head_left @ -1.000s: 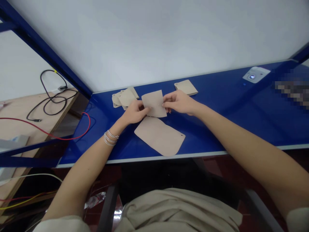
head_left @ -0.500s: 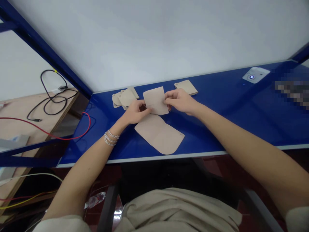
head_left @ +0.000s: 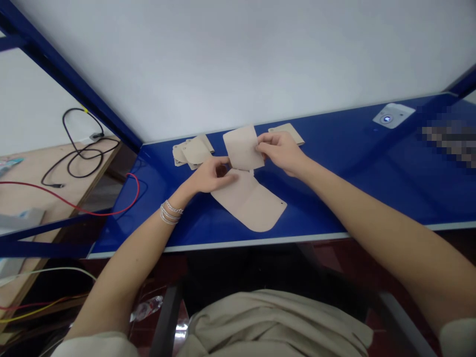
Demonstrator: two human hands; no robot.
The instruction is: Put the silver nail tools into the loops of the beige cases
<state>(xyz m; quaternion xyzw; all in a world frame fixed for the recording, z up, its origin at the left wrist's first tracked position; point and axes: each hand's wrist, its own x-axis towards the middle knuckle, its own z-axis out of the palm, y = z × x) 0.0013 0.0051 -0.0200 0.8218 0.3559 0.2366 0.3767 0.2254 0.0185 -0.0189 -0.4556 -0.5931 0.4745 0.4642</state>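
My right hand pinches the right edge of a squarish beige leather-like piece, holding it up off the blue tabletop. My left hand lies just below that piece's left corner, with its fingertips over a large round-ended beige panel. Whether it grips anything is unclear. That panel lies flat and has a small hole near one corner. To the left sits an overlapping pile of small beige pieces. One more small piece lies just beyond my right hand, partly hidden by it.
A round-buttoned white device is set into the tabletop at the far right, near a pixelated patch. A dark blue frame runs along the left. Beyond it, a wooden board carries a black cable and a red wire.
The squarish piece has moved up and to the right with my right hand. My left hand has slid right and lies lower against it, and the large panel has shifted slightly.
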